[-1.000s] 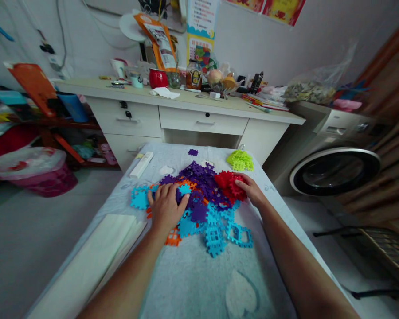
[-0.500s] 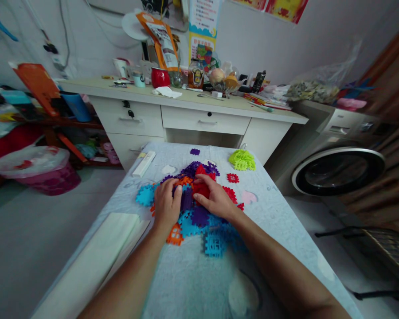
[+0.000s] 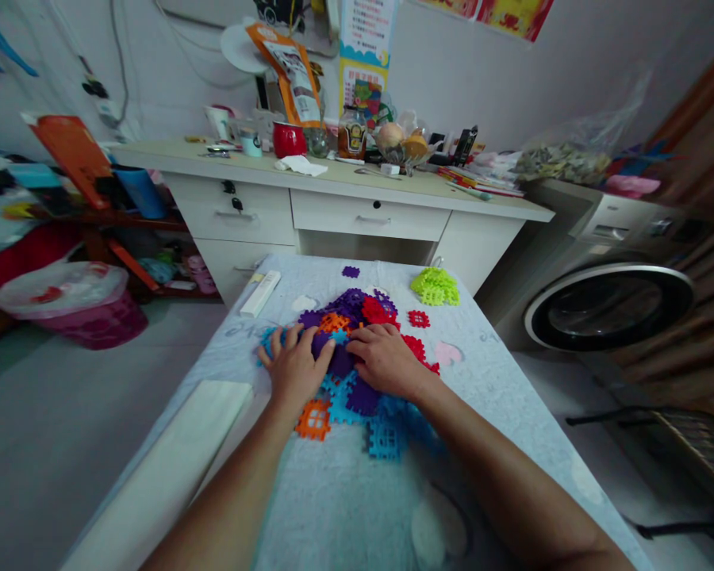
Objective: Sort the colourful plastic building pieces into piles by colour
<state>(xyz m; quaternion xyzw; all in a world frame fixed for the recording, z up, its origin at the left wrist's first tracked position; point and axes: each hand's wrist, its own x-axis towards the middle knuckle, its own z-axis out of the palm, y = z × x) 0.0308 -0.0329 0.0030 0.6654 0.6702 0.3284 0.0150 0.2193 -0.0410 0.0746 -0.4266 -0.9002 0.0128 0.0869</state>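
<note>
A mixed pile of flat, notched plastic building pieces lies on the cloth-covered table between and beneath my hands. My left hand [image 3: 294, 365] rests on its left side, fingers spread over blue and purple pieces. My right hand [image 3: 386, 361] lies on the right part with fingers stretched toward the middle, palm down; what is under it is hidden. Purple pieces [image 3: 340, 361] show between the two hands. Beyond them are an orange piece [image 3: 334, 322] and a red piece [image 3: 374, 310]. Nearer me lie an orange window piece [image 3: 314, 420] and a blue window piece [image 3: 384, 438].
Lime-green pieces [image 3: 434, 285] are heaped at the far right, near a single red piece [image 3: 419, 319]. A white oblong object [image 3: 260, 293] sits far left. A folded white board or cloth [image 3: 172, 468] runs along the left edge. Behind stands a white desk [image 3: 369, 202].
My left hand has shifted left and spread its fingers. My right hand has turned flatter and come slightly nearer me. Red pieces by it have moved away, uncovering more purple in the middle.
</note>
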